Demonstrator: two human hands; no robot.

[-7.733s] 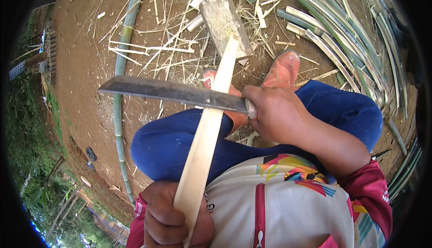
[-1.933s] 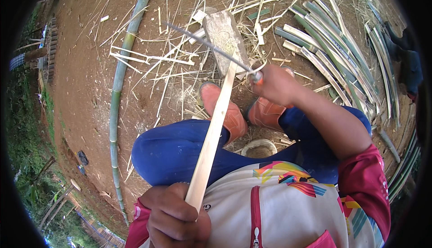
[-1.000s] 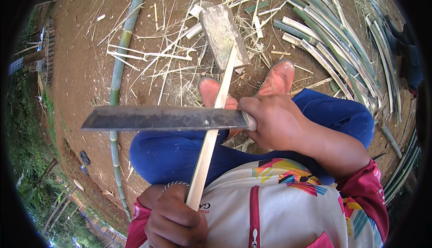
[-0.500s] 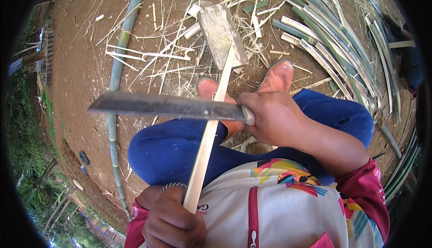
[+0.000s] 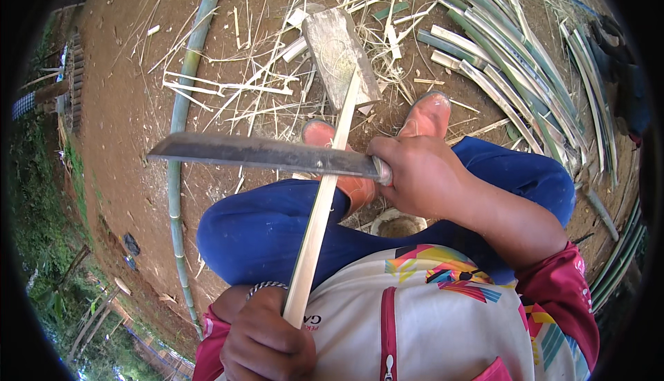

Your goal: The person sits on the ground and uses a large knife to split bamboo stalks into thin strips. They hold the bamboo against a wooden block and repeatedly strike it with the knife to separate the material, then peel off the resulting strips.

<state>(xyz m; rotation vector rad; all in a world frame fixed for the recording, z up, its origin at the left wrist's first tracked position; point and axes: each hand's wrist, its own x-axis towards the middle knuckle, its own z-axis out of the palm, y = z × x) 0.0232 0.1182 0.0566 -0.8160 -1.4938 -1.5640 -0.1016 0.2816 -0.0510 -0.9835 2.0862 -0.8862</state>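
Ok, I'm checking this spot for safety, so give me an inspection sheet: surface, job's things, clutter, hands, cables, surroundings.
Surface: bare reddish earth.
Job's things: pale bamboo strip, far end on a wooden block; long knife laid across the strip.
Clutter: bamboo slivers; split green slats; a long green bamboo pole.
Hands: left hand grips the strip's near end; right hand grips the knife handle.
Cables: nothing seen.
Surroundings: greenery at left; orange shoes beside the block.

1 head view—steeply downward, close over lap.
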